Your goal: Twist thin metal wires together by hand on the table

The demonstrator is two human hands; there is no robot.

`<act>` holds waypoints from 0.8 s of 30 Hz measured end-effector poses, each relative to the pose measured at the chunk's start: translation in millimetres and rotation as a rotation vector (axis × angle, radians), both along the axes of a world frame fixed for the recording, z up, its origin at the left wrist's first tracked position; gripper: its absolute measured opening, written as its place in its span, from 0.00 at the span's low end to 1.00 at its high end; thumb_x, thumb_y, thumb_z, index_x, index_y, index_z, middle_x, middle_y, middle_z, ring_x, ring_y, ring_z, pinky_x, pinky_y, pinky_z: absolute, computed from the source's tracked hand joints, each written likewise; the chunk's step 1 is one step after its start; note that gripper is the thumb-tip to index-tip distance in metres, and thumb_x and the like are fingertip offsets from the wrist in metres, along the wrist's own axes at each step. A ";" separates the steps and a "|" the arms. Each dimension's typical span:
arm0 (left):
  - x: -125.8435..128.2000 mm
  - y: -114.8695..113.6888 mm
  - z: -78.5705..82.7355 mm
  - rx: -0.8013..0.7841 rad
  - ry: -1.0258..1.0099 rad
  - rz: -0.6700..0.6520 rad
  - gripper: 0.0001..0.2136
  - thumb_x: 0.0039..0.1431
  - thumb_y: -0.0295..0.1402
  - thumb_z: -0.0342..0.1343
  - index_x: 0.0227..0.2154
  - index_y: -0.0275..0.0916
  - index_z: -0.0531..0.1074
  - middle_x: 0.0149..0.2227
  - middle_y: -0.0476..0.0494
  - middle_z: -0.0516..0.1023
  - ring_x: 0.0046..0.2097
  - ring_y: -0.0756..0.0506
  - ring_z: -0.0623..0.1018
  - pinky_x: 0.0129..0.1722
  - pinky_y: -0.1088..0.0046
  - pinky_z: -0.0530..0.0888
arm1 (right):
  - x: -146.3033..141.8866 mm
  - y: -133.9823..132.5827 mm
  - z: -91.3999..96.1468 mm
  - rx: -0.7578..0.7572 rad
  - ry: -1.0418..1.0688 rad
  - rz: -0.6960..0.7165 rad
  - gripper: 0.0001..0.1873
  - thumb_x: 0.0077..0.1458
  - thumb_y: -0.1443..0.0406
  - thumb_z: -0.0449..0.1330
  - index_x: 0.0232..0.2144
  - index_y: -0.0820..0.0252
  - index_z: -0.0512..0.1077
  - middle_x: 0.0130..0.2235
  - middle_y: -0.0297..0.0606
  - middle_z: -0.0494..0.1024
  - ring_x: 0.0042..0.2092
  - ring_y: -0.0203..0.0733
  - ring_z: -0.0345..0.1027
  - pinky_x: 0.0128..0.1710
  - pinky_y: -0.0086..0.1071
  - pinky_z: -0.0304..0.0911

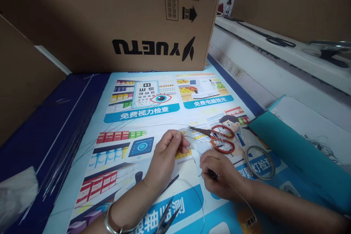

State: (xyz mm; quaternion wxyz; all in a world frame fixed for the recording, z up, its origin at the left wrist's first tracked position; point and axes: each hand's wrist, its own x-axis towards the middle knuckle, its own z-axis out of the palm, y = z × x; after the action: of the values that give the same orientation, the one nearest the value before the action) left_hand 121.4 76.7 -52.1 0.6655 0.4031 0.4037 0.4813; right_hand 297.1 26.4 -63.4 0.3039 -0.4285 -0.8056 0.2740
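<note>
My left hand (170,150), with a metal bangle at the wrist, pinches a thin wire (196,150) between thumb and forefinger. The wire runs across toward my right hand (219,172), which is closed, its fingers curled around a small dark thing (212,174) mostly hidden by them. Another length of wire (248,204) trails below the right wrist. Just beyond the right hand lie scissors (216,136) with orange-red handles, bits of wire over them. Dark pliers (166,219) rest with jaws apart near the bottom edge, right of my left forearm.
A coil of wire (248,162) lies right of the scissors. Farther right stands a teal box (290,153) with tangled wire in it. Long straight wires (61,161) lie at the left beside a white bag (18,193). A large cardboard box (123,14) blocks the back.
</note>
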 end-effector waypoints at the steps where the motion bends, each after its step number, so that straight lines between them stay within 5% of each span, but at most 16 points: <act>1: -0.2 -0.1 0.4 0.002 -0.001 -0.001 0.09 0.62 0.38 0.48 0.30 0.39 0.65 0.29 0.50 0.72 0.30 0.51 0.69 0.34 0.75 0.66 | 0.2 -0.4 0.0 0.000 -0.002 0.000 0.13 0.38 0.78 0.54 0.24 0.58 0.56 0.32 0.37 0.68 0.35 0.40 0.63 0.33 0.30 0.58; 12: -2.6 3.8 -1.4 0.041 0.114 -0.057 0.09 0.63 0.38 0.46 0.31 0.40 0.64 0.30 0.50 0.71 0.30 0.51 0.68 0.33 0.75 0.66 | 1.7 -1.7 1.1 0.003 -0.002 0.013 0.12 0.40 0.78 0.54 0.24 0.58 0.58 0.33 0.37 0.68 0.35 0.40 0.63 0.34 0.31 0.59; 15: -10.3 8.9 6.6 0.156 0.382 -0.260 0.06 0.60 0.34 0.49 0.29 0.40 0.66 0.26 0.52 0.69 0.29 0.50 0.67 0.30 0.75 0.64 | 2.7 -2.1 2.9 -0.006 0.005 0.022 0.12 0.40 0.78 0.54 0.25 0.59 0.59 0.33 0.37 0.69 0.35 0.40 0.63 0.34 0.31 0.59; 19: -14.8 3.9 25.4 0.497 0.813 -0.626 0.06 0.54 0.25 0.52 0.26 0.40 0.71 0.30 0.50 0.72 0.34 0.48 0.70 0.33 0.74 0.64 | 4.8 -2.3 4.4 -0.013 0.017 0.036 0.10 0.43 0.77 0.55 0.25 0.59 0.61 0.33 0.38 0.69 0.35 0.40 0.64 0.34 0.31 0.60; 24: -4.5 -10.9 28.2 0.713 0.990 -0.758 0.06 0.54 0.25 0.53 0.25 0.40 0.72 0.31 0.47 0.73 0.36 0.45 0.72 0.35 0.71 0.64 | 6.6 -3.0 2.7 -0.008 0.025 0.034 0.09 0.45 0.76 0.54 0.26 0.59 0.63 0.32 0.37 0.69 0.35 0.39 0.64 0.34 0.30 0.60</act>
State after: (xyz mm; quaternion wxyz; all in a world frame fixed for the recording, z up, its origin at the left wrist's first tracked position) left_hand 117.0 65.8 -23.9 0.3537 0.8794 0.3085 0.0804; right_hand 303.7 23.4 -60.7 0.3077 -0.4123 -0.8078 0.2877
